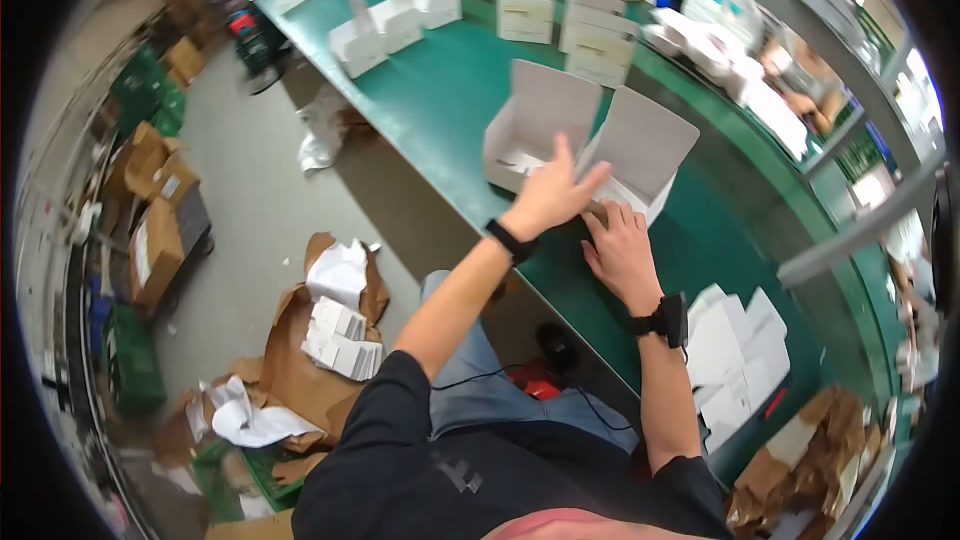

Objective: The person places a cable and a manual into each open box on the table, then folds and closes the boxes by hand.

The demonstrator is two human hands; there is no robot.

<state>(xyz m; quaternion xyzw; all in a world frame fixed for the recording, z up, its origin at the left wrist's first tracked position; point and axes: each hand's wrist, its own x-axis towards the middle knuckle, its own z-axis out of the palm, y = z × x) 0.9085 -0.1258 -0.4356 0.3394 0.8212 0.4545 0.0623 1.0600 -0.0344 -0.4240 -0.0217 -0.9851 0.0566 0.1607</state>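
Two white cardboard boxes stand side by side on the green table, their lids raised. My left hand (552, 192) is above the front of the left box (548, 100), fingers apart and slightly blurred, holding nothing that I can see. Small dark and white bits show on that box's floor. At the front edge of the right box (646, 137), the fingers of my right hand (624, 248) curl over the wall, with the thumb on the near side. A brownish patch between my hands is too small to make out.
Flat white cartons (740, 360) lie right of my right forearm, near crumpled brown paper (810, 460). More white boxes (525, 12) stand farther along the table. A grey metal frame (850, 215) rises at the right. Brown paper holding white cartons (340, 340) is at the left below the table.
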